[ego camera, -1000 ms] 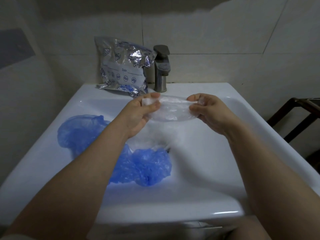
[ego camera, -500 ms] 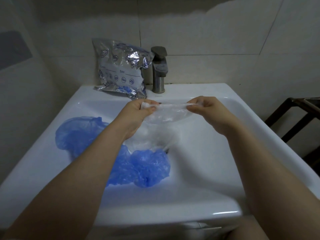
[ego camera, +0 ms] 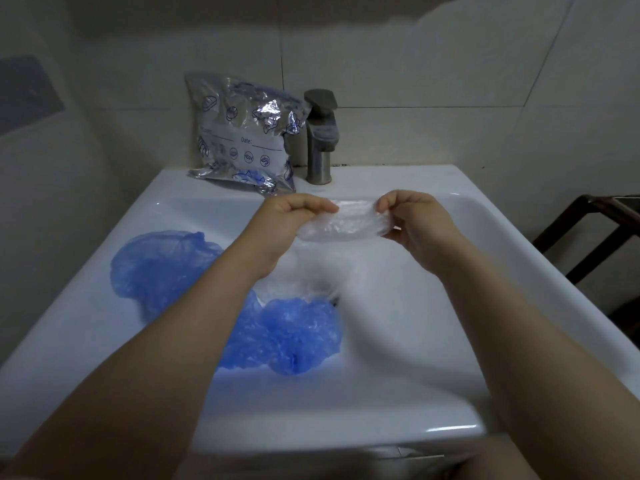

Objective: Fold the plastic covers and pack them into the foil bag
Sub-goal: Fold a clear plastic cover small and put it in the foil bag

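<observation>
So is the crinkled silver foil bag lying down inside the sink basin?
No, the crinkled silver foil bag stands on the back ledge of the white sink, leaning against the wall beside the metal tap.

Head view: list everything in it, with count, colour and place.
clear cover: one, translucent white, held over the basin between both hands
blue covers: at least two, blue, lying in the basin, left and centre
foil bag: one, silver with blue print, on the back ledge against the wall, left of the tap
tap: one, grey metal, back centre
sink: one, white
dark frame: one, dark, right edge
left hand: pinching the cover's left end
right hand: pinching its right end
</observation>
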{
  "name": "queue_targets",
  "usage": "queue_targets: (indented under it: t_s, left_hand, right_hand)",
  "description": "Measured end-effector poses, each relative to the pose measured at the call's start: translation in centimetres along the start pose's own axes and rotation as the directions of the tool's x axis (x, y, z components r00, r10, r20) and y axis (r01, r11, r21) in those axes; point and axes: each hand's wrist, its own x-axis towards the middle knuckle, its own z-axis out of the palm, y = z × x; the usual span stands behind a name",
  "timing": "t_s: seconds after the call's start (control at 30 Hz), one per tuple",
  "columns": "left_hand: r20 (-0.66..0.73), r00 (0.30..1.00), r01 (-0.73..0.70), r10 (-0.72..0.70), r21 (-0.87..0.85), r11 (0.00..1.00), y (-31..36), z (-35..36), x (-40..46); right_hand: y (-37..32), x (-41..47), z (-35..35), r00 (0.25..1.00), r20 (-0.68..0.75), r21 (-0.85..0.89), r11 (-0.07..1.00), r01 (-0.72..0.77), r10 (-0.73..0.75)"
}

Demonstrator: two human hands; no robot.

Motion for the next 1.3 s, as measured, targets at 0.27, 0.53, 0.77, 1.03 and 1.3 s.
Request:
queue_targets:
  t_s: [0.27, 0.53, 0.77, 1.03, 1.3]
  left_hand:
    - [-0.128, 0.986, 0.094, -0.106, -0.099, 0.991, -0.4, 1.9, -0.1]
    - [0.025, 0.99, 0.141, -0.139, -0.223, 0.965, -1.1, 0.7, 0.3]
    - [-0.087, 0.996, 0.003, 0.01, 0.141, 0.99, -1.3, 0.5, 0.3]
    - [0.112, 0.992, -0.073, 0.053, 0.183, 0.98, -1.0, -0.5, 0.1]
    - [0.115, 0.991, -0.106, 0.073, 0.316, 0.943, -0.9, 0.3, -0.3]
  right_hand:
    - [0.9, -0.2, 1.3, 0.995, -0.065, -0.436, 0.899, 0.035, -0.071]
    - [0.2, -0.3, 0.8, 0.961, 0.088, -0.703, 0.667, 0.248, -0.264]
    - [0.4, -0.3, -0.4, 0.983, 0.151, -0.607, 0.775, 0.178, -0.107]
    - [0.9, 0.4, -1.7, 0.98, 0.187, -0.419, 0.908, 0.017, 0.068]
    - [0.8, 0.0, -0.4, 0.98, 0.16, -0.505, 0.843, 0.184, -0.118]
